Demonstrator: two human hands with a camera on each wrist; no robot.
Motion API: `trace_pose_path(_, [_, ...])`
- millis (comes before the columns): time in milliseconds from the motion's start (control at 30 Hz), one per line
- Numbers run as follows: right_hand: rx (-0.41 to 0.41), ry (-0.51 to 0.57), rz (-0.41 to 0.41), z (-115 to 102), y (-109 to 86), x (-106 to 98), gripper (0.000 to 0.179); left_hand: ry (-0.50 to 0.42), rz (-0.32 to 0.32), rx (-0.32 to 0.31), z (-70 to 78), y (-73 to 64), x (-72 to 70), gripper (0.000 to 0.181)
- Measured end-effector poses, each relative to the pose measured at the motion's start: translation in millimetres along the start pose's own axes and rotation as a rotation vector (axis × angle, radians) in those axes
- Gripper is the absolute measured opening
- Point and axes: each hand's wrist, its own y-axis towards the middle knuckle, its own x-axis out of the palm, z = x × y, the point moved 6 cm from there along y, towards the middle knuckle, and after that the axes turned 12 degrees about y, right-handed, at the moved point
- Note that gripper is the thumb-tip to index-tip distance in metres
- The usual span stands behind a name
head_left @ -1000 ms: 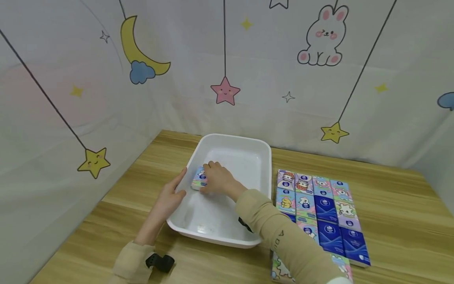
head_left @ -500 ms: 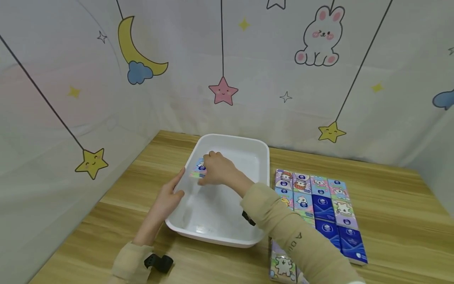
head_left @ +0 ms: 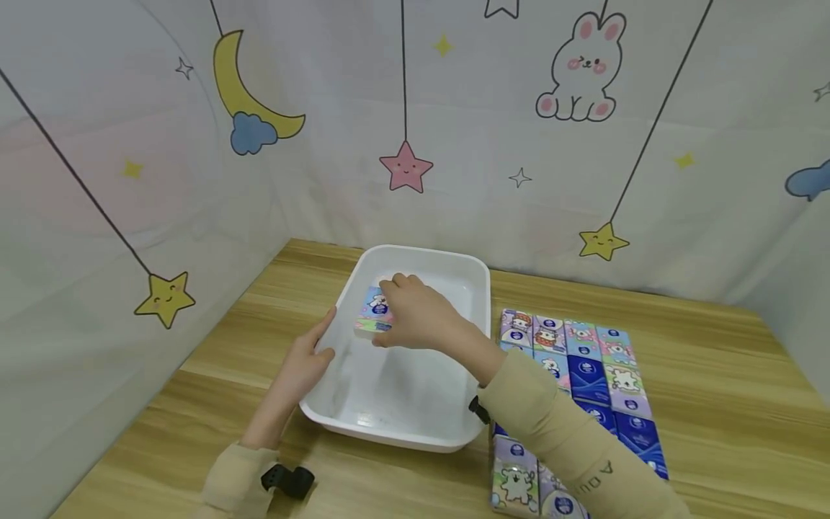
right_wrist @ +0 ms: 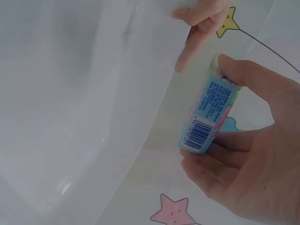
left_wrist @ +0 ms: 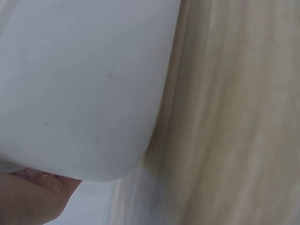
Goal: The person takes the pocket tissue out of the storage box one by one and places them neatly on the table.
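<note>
My right hand (head_left: pixel 421 311) pinches a small tissue pack (head_left: pixel 375 311) with a cartoon print by its ends, over the left half of a white plastic tub (head_left: pixel 382 425). The right wrist view shows the thumb at one end of the pack (right_wrist: pixel 205 117) and fingers at the other, with a barcode on its side. My left hand (head_left: pixel 308 364) holds the tub's left rim, thumb on the inner side and fingers along the outside. In the left wrist view the tub's outer wall (left_wrist: pixel 89 89) fills much of the picture, with part of the left hand (left_wrist: pixel 30 199) at the lower left.
Right of the tub, several tissue packs (head_left: pixel 588 378), cartoon-printed and dark blue, lie in tight rows on the wooden table (head_left: pixel 726 375). My right forearm covers some of them. A white curtain (head_left: pixel 473 209) with printed stars hangs behind the table and along its left side.
My right hand has brought the tissue pack up from low by the tub's left wall, away from the wall and slightly farther back. The left hand stays at the rim.
</note>
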Motion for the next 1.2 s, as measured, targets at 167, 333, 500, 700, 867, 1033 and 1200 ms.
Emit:
trace_pose_path(167, [-0.033, 0.002, 0.019, -4.6, -19.2, -2.8, 0.084, -0.006, 0.005, 0.007, -0.6, 0.4, -0.6, 0.069])
trace_pose_path(333, [-0.013, 0.017, 0.030, 1.0, -39.5, -7.5, 0.086, -0.018, -0.006, 0.015, 0.5, -0.2, 1.0, 0.069])
trace_pose_path(500, [0.032, 0.077, 0.038, 15.8, -59.9, -11.7, 0.087, -0.017, -0.006, 0.004, -0.9, 0.7, 1.8, 0.069])
trace_pose_path(700, [0.057, 0.197, 0.074, 33.2, -81.0, -18.7, 0.087, -0.004, -0.006, -0.003, -2.0, 0.5, 0.6, 0.069])
trace_pose_path(867, [0.084, 0.242, 0.097, 48.3, -98.8, -20.1, 0.087, -0.010, -0.010, 0.006, -2.1, -0.2, 0.9, 0.068])
trace_pose_path(1033, [0.140, 0.308, 0.106, 65.0, -118.7, -17.6, 0.089, -0.030, -0.012, 0.013, -2.4, 0.3, 1.9, 0.068])
trace_pose_path(1200, [0.187, 0.342, 0.112, 79.8, -139.1, -13.4, 0.088, -0.035, -0.016, 0.011, -1.2, -0.8, 0.9, 0.068])
